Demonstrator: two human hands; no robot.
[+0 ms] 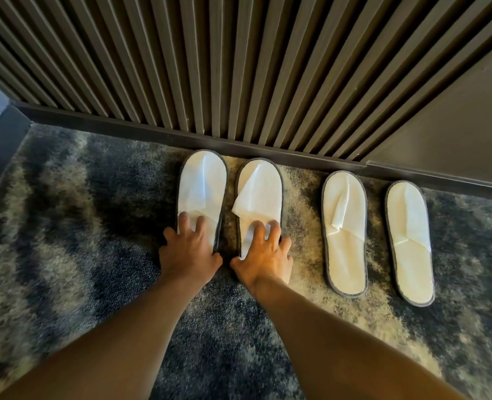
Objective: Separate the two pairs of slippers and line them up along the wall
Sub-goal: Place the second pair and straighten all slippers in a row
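**Four slippers in a row at the wall**

Four flat white cloth slippers with grey-trimmed soles lie toes-first against the dark slatted wall (239,67) on mottled blue-grey carpet (65,226). The left hand (188,249) presses, fingers spread, on the leftmost slipper (203,186); the right hand (263,255) likewise on the second slipper (260,192). The right-hand pair (344,235) (409,241) lies untouched, apart.

A wall of dark vertical slats (210,67) rose above a dark baseboard (152,131), meeting a plain dark panel (455,125) at right. The mottled blue-and-cream carpet (65,226) lay brighter near the baseboard.
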